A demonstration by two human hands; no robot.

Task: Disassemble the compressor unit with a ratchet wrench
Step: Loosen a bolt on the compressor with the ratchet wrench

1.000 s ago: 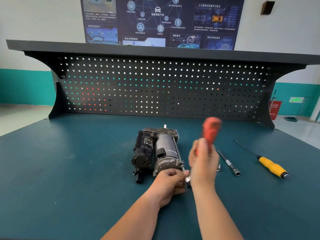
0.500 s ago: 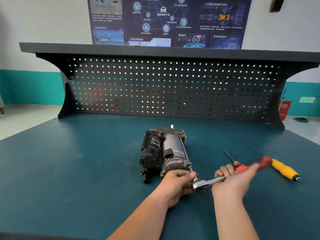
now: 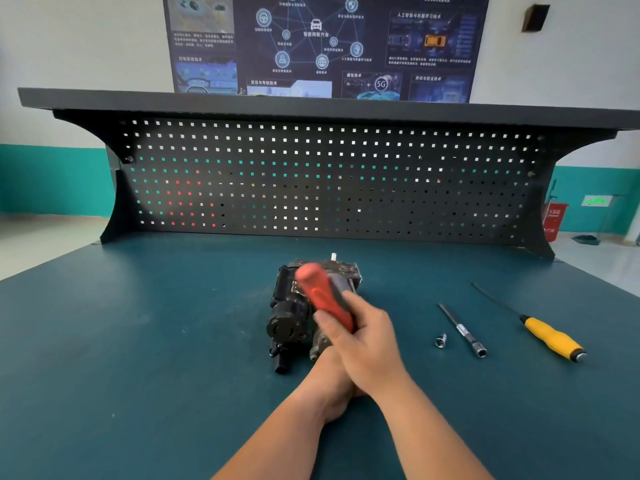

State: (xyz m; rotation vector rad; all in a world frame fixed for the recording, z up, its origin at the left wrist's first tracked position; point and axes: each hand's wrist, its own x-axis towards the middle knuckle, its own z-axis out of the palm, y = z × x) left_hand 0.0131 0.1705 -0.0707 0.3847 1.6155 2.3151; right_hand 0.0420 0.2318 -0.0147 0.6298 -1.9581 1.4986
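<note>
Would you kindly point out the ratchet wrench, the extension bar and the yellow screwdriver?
ratchet wrench (image 3: 322, 295): head view, on its red grip.
extension bar (image 3: 462, 329): head view, mid-shaft.
yellow screwdriver (image 3: 550, 336): head view, on its yellow grip.

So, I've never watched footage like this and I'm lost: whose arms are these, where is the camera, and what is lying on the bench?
There is no machine here: the camera sits on a person's head and looks down at their two bare hands. The right hand grips a red-handled ratchet wrench, which is blurred. The left hand is mostly hidden under it, by the dark metal compressor unit on the teal bench top. To the right lie a small silver metal piece, a slim metal extension bar and a yellow-handled screwdriver. A black pegboard stands behind.
</note>
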